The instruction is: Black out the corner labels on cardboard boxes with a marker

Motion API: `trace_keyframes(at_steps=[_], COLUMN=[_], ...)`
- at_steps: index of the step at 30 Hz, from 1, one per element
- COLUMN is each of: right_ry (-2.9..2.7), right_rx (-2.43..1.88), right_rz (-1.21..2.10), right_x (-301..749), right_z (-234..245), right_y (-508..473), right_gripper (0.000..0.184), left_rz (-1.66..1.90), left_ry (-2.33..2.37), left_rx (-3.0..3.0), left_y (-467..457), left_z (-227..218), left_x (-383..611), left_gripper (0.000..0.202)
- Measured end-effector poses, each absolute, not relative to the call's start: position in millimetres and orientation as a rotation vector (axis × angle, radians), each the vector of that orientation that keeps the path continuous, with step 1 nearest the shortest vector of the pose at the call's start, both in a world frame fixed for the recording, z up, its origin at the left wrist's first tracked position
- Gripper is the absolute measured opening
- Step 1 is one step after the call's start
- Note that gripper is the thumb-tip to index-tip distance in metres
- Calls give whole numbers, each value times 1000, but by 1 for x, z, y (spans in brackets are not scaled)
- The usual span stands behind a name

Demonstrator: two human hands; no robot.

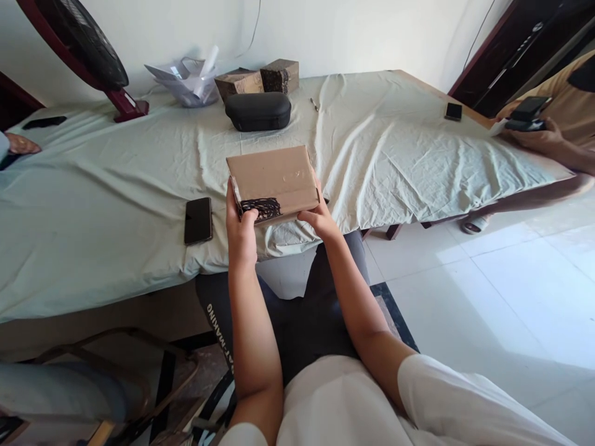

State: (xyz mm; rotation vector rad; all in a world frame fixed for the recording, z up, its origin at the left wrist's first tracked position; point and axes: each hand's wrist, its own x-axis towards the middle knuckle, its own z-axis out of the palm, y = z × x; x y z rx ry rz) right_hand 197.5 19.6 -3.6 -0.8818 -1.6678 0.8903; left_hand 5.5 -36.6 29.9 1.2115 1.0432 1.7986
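A brown cardboard box with black scribble on its near left corner is held between both hands, close to the table's front edge. My left hand grips its left side, thumb on the scribbled corner. On the opposite side, my right hand is closed around the near right corner, its thumb along the front. The fingers beneath and behind the box are mostly hidden. Left of my left hand lies a dark smartphone. Beyond the box sits a black zip case.
Two more cardboard boxes and a clear plastic basket stand by the wall, near a dark red fan. A pale cloth covers the table. At right, another person's hands hold a dark device; another hand rests at far left.
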Motion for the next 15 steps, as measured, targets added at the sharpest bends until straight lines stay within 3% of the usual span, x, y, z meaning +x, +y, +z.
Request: trace_keyframes(at_steps=[15], right_ry=[-1635], right_rx=[-897], right_rz=[895], right_x=[212], right_z=[9], right_y=[23], right_gripper=[118], left_rz=[1719], left_ry=[1074], left_rx=[1192], left_y=[-10], left_z=[38], left_x=[10], left_gripper=[84])
